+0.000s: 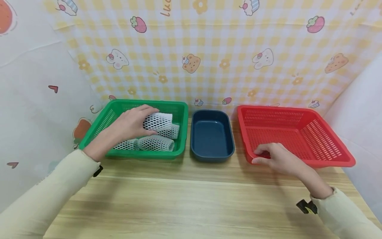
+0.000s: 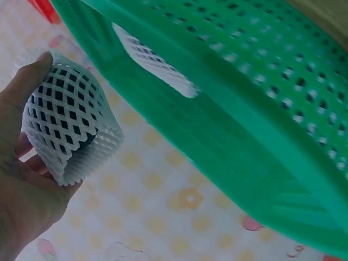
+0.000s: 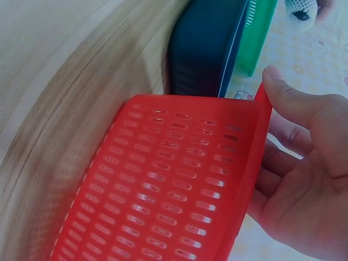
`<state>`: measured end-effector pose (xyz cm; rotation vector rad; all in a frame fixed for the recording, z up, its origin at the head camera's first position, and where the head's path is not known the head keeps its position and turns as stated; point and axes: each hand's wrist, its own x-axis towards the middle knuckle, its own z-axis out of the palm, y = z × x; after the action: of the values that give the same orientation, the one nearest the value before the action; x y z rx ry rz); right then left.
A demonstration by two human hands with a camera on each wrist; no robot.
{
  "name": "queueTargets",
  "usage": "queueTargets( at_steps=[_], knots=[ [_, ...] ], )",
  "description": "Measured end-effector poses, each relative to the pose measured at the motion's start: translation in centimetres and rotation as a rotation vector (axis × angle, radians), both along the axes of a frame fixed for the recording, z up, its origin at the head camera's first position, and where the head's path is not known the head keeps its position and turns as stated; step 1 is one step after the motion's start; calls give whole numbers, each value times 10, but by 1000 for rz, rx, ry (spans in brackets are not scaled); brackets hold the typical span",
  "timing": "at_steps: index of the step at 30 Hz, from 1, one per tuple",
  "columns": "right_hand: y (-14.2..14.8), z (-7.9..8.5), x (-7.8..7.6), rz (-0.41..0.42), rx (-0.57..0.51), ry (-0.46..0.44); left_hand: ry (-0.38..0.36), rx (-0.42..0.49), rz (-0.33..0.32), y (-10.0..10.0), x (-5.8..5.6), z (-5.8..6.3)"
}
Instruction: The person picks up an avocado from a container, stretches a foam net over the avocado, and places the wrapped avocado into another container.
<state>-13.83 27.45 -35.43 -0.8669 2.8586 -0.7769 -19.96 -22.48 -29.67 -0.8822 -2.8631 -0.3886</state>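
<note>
My left hand (image 1: pixel 131 122) grips a white foam net sleeve (image 1: pixel 159 121) above the green basket (image 1: pixel 185 127). In the left wrist view, something dark shows through the mesh of that foam net sleeve (image 2: pixel 68 109), with the thumb on one side and fingers on the other. Several more white net sleeves (image 1: pixel 156 143) lie in the green basket beneath the hand. At the red basket (image 1: pixel 277 129), my right hand (image 1: pixel 280 158) pinches the near left corner of the rim. The right wrist view has the thumb (image 3: pixel 274 81) over the rim and the fingers outside it.
Between the two baskets stands a dark blue tray (image 1: pixel 211 139) with nothing in it. The red basket holds nothing visible. All three stand on a wooden table (image 1: pixel 191 202) before a checked yellow cloth (image 1: pixel 215 43). White cloth (image 1: pixel 32 99) hangs at the left.
</note>
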Motion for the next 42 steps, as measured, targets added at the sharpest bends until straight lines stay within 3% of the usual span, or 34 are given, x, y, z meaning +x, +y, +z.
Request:
queueTargets(
  at_steps=[11, 20, 27, 42],
  knots=[
    [-1, 0, -1, 10, 9, 10, -124, -32, 67, -41, -23, -8],
    [-1, 2, 1, 17, 7, 5, -191, -71, 38, -67, -41, -8],
    [-2, 2, 1, 18, 3, -1, -227, -79, 35, -70, -43, -11],
    [0, -3, 2, -7, 20, -4, -232, -120, 19, -71, -44, -22]
  ],
)
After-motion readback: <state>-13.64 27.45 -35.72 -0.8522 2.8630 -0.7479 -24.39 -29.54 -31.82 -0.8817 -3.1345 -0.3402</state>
